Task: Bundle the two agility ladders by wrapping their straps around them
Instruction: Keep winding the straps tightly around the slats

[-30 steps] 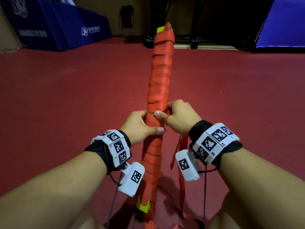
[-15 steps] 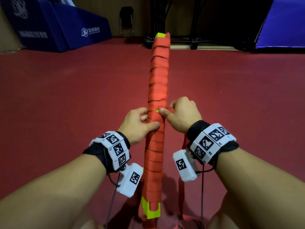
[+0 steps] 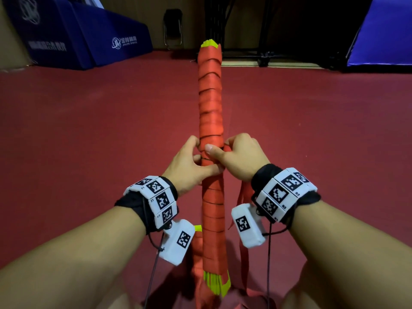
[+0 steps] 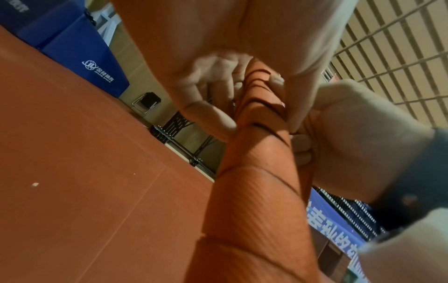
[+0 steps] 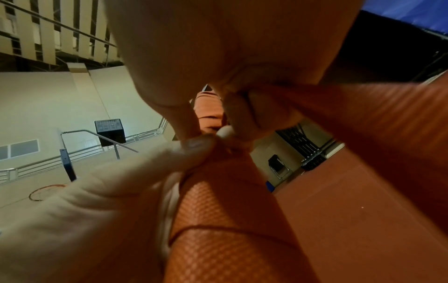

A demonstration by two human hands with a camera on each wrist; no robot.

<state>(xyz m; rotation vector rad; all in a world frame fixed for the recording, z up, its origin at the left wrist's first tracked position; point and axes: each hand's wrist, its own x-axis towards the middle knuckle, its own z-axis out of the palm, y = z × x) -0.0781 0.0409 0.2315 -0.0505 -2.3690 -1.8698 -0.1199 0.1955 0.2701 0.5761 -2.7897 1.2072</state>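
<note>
Orange webbing covers one long ladder bundle (image 3: pixel 210 121) that runs up the centre of the head view, from the lower middle of the frame to near the top, with yellow-green rung ends showing at both of its tips. Only this one bundle is visible; whether it contains both ladders cannot be told. Two hands meet at its middle. The left hand (image 3: pixel 189 166), left of centre, curls round the bundle with its thumb laid across the wraps. The right hand (image 3: pixel 238 156), just right of centre, presses its thumb on the front of the bundle while its curled fingers pinch the strap (image 3: pixel 243 197). That loose orange strap hangs down from the right hand toward the lower right of centre, beside the bundle. In the right wrist view the strap (image 5: pixel 363 124) crosses the right half of the frame, pulled out from the fingers. Each wrist carries one band of white marker blocks, two bands in all. Red floor (image 3: pixel 89 130) fills the middle of the frame. Two blue mats (image 3: pixel 89 36) stand at upper left and one more blue mat (image 3: pixel 388 34) at upper right, and one folding chair (image 3: pixel 172 30) stands at top centre.
</note>
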